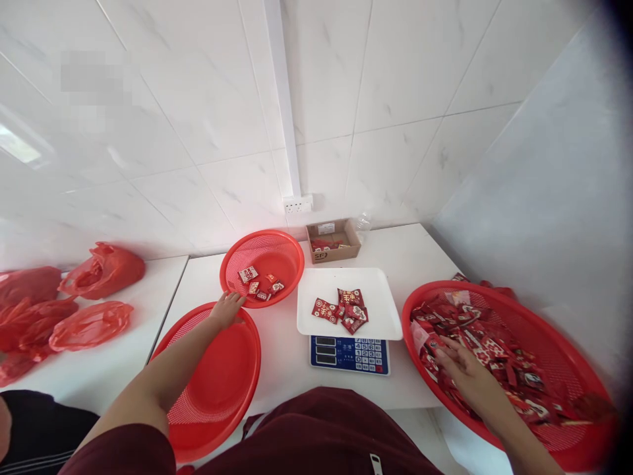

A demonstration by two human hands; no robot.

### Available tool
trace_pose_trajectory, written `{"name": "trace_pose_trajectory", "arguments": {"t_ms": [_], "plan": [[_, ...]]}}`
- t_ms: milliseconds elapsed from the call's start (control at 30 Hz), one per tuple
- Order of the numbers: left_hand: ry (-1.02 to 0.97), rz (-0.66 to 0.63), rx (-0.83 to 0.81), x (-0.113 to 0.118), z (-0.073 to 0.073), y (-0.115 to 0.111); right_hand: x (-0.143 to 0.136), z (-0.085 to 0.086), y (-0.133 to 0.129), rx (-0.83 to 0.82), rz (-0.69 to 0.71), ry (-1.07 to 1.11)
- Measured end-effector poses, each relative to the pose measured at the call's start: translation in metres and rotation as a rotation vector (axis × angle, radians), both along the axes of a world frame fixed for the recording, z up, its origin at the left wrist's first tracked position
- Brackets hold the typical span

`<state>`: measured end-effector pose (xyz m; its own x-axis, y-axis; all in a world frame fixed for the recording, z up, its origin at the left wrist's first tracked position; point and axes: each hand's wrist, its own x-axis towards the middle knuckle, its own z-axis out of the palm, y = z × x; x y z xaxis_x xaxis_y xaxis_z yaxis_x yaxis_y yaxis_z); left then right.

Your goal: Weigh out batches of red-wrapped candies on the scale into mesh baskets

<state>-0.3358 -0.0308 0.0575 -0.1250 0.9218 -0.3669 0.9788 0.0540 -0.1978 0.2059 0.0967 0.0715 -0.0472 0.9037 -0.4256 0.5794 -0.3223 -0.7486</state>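
Observation:
My left hand (227, 309) reaches to the near rim of the back red basket (287, 247), fingers stretched out and apart. Inside that basket lie several small red and white packets (248, 274). Below my left forearm stands another red basket (222, 376), with its bottom bare where I can see it. On the right, my right hand (465, 369) is over a large red basket (420, 293) heaped with snack packets (504, 356). Its fingers pinch a red snack packet (433, 340). Several red packets (353, 310) rest on the white scale tray (311, 284).
The blue keypad of the scale (349, 355) shows under the tray. A cardboard box (336, 254) with packets stands by the wall, beside a clear plastic item (363, 223). Red plastic bags (103, 274) lie on the left table. A person's black clothing (44, 429) shows at lower left.

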Motion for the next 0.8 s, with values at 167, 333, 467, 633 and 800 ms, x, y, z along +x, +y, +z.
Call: {"name": "trace_pose_trajectory", "arguments": {"t_ms": [167,333,467,633,800], "plan": [[-0.001,0.014,-0.012,0.002,0.002,-0.001,-0.002,0.003,-0.002,0.059,0.023,0.001],[-0.005,0.020,-0.011,0.002,0.001,-0.002,-0.002,0.004,-0.002,0.057,0.051,-0.027],[-0.005,0.030,-0.007,0.003,0.001,-0.002,0.000,0.000,-0.001,0.071,0.055,-0.023],[-0.012,0.048,-0.012,0.004,0.002,-0.002,0.003,-0.008,-0.001,0.084,0.040,-0.011],[-0.025,0.110,-0.012,-0.001,0.006,-0.007,0.007,-0.018,0.000,0.072,0.016,0.038]]}}
